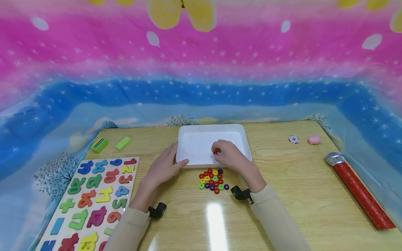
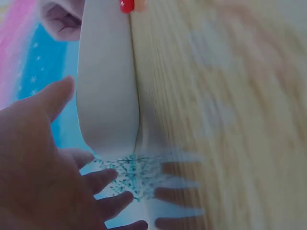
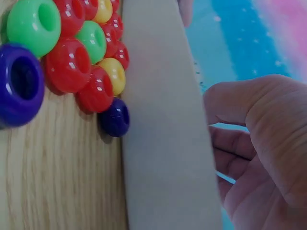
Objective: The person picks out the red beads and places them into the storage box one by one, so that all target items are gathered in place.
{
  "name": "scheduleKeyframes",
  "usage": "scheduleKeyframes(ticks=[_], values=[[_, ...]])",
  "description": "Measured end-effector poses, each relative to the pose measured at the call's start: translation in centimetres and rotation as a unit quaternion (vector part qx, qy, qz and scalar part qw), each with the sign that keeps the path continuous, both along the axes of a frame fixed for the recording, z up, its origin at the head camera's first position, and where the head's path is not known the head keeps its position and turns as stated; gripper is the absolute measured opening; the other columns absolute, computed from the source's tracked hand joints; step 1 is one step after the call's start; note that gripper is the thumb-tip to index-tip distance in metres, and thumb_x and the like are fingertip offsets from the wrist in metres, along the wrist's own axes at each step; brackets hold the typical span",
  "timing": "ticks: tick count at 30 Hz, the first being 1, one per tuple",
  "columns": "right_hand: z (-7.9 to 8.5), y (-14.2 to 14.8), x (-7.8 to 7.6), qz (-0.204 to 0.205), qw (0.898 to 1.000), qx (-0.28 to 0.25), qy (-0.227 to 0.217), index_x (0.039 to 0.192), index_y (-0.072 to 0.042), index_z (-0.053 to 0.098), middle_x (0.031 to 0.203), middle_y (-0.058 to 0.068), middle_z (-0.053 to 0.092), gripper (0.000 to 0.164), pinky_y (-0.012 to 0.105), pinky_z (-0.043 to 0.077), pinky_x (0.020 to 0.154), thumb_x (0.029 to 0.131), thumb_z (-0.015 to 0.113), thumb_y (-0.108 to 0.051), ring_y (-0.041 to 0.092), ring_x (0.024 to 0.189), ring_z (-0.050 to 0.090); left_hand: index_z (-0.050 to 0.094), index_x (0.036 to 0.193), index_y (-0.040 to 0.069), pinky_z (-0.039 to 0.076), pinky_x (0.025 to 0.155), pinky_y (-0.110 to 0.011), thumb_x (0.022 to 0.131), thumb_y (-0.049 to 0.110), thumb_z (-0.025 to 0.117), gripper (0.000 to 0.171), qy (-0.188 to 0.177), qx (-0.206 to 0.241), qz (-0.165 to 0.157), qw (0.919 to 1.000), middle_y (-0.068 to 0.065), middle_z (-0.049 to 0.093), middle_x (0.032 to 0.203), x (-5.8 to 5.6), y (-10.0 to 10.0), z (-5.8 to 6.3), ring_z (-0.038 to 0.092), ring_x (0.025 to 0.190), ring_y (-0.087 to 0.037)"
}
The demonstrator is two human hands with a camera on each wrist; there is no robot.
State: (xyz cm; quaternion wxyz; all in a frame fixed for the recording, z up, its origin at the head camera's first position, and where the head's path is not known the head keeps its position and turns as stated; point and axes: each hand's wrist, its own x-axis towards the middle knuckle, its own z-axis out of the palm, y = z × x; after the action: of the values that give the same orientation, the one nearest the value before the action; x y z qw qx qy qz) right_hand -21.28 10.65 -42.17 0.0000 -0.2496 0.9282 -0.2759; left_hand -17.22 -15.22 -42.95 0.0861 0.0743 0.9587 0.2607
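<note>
A white tray (image 1: 211, 127) lies in the middle of the table. My left hand (image 1: 161, 169) rests at its left side, thumb by the front rim and fingers spread along the wall. In the left wrist view, that hand (image 2: 43, 158) shows extended fingers holding nothing. Above the tray floor, my right hand (image 1: 230, 155) pinches a small red bead (image 1: 215, 153). The right wrist view shows that hand (image 3: 268, 139) behind the tray wall (image 3: 165, 120), its bead hidden. In front of the tray lie several ring-shaped beads (image 1: 211, 182), coloured red, yellow, green and purple.
At left lies a number puzzle board (image 1: 108, 206), with a striped green block (image 1: 99, 145) and a plain green block (image 1: 123, 143) behind it. A poker chip (image 1: 293, 139), a pink pig figure (image 1: 314, 139) and a red microphone (image 1: 361, 195) are at right.
</note>
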Motion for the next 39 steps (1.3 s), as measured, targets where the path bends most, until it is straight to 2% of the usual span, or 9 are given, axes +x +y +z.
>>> scheduleKeyframes(ticks=[3,8,14,18,24,29,33,39], values=[[-0.2,-0.3,-0.4,-0.006,1.0,0.001,-0.003,0.085,-0.011,0.066,0.081,0.0,0.059,0.009,0.027,0.041,0.068,0.081,0.06,-0.007,0.016,0.074,0.047,0.001,0.15,0.03,0.021,0.112,-0.057,0.08,0.076,0.038,0.092,-0.016,-0.006,-0.001,0.9999,0.0,0.008,0.158,-0.1,-0.2,0.0,0.01,0.145,-0.029],[-0.4,-0.9,-1.4,-0.034,0.999,0.005,-0.005,0.085,-0.011,0.067,0.08,0.001,0.06,0.009,0.028,0.042,0.067,0.082,0.059,-0.006,0.017,0.072,0.048,-0.003,0.149,0.031,0.019,0.111,-0.06,0.079,0.077,0.038,0.093,-0.017,-0.026,-0.01,0.9995,-0.002,0.009,0.158,-0.1,-0.1,0.0,0.01,0.145,-0.033],[-0.9,-2.3,-2.4,-0.073,0.997,0.018,-0.03,0.087,-0.012,0.066,0.085,0.002,0.063,0.009,0.03,0.047,0.072,0.084,0.059,-0.007,0.018,0.076,0.052,-0.005,0.149,0.03,0.018,0.113,-0.057,0.08,0.077,0.037,0.093,-0.01,-0.026,-0.021,0.9994,0.001,0.009,0.158,-0.2,0.2,-0.4,0.011,0.145,-0.031],[-1.2,-2.9,-2.5,-0.085,0.995,0.044,-0.035,0.085,-0.011,0.065,0.083,0.003,0.061,0.007,0.03,0.045,0.069,0.086,0.059,-0.008,0.019,0.074,0.05,-0.004,0.15,0.026,0.018,0.112,-0.058,0.079,0.078,0.037,0.096,-0.006,-0.029,-0.022,0.9993,-0.002,0.01,0.158,-0.1,0.4,-0.4,0.012,0.145,-0.032],[-1.1,-3.4,-2.3,-0.07,0.995,0.067,-0.015,0.084,-0.01,0.065,0.079,0.004,0.057,0.01,0.029,0.042,0.065,0.089,0.057,-0.008,0.019,0.07,0.048,-0.004,0.15,0.025,0.019,0.112,-0.058,0.078,0.077,0.04,0.099,-0.009,-0.014,-0.01,0.9998,-0.004,0.011,0.158,-0.1,0.3,-0.4,0.012,0.145,-0.032],[-0.6,-2.7,-1.7,-0.066,0.996,0.063,-0.014,0.094,-0.011,0.069,0.09,0.004,0.063,0.013,0.033,0.05,0.08,0.088,0.057,-0.009,0.018,0.084,0.057,-0.007,0.149,0.025,0.018,0.113,-0.057,0.077,0.08,0.038,0.101,-0.015,-0.013,-0.013,0.9997,-0.004,0.01,0.158,-0.3,0.5,-0.7,0.01,0.145,-0.032],[0.1,-1.6,-0.8,-0.052,0.998,0.039,-0.014,0.1,-0.012,0.069,0.1,0.005,0.066,0.017,0.038,0.049,0.09,0.087,0.059,-0.01,0.021,0.097,0.06,-0.008,0.149,0.026,0.014,0.113,-0.059,0.077,0.079,0.039,0.101,-0.019,-0.011,-0.011,0.9997,-0.003,0.009,0.158,-0.4,0.5,-0.7,0.008,0.145,-0.031],[1.5,-0.1,0.7,-0.02,0.999,-0.001,-0.032,0.112,-0.014,0.066,0.112,0.004,0.065,0.025,0.04,0.048,0.092,0.087,0.062,-0.016,0.021,0.106,0.059,-0.007,0.149,0.025,0.011,0.113,-0.059,0.077,0.078,0.041,0.101,-0.022,-0.01,-0.008,0.9997,-0.004,0.009,0.158,-0.3,0.5,-0.5,0.006,0.146,-0.032]])
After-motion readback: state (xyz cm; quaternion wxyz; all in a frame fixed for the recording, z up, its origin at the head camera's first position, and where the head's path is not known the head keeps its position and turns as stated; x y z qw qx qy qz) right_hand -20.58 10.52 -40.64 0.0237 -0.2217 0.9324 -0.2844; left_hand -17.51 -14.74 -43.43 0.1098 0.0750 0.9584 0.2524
